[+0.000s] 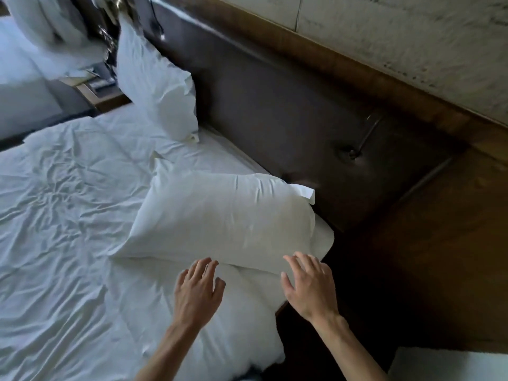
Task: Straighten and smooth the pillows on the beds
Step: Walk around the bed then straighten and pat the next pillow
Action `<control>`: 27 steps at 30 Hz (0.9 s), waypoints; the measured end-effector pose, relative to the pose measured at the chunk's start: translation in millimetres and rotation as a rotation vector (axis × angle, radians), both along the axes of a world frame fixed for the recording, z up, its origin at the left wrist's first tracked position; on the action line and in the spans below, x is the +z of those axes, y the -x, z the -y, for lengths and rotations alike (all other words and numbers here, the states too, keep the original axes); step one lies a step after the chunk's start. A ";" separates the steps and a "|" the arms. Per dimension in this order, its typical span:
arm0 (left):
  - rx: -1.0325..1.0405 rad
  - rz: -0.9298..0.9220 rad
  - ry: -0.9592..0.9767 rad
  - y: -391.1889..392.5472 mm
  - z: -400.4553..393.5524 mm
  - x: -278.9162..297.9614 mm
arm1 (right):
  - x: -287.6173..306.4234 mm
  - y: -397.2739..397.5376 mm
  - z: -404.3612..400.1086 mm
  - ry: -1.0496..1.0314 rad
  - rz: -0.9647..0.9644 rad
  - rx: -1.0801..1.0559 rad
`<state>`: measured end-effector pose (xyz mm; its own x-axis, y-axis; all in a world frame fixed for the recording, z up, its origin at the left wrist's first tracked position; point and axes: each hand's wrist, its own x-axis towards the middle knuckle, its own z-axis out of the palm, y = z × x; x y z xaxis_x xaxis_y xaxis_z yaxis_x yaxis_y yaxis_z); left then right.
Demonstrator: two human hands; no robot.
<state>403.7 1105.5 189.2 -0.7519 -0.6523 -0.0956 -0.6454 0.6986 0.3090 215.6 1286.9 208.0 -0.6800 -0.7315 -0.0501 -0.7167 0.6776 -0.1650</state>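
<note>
I hold my left hand (198,289) and right hand (309,285) with fingers spread at the near edge of a white pillow (225,218) lying by the bed's (68,215) headboard corner; 1 more pillow (154,81) leans against the headboard (288,105).

A plump white pillow (225,218) lies flat on the bed, lightly creased, its near edge just beyond the fingertips of both hands. A second white pillow (156,86) leans upright, well beyond the left hand (198,292).
</note>
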 end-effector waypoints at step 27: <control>-0.276 0.500 -0.231 295.0 479.4 -192.8 | -196.8 338.6 380.9 -0.106 0.732 0.165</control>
<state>108.6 626.1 -3.6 -0.7179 -0.3602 -0.5957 -0.5561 0.8116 0.1793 -123.1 906.0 11.2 -0.3277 -0.7872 -0.5225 -0.5426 0.6095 -0.5780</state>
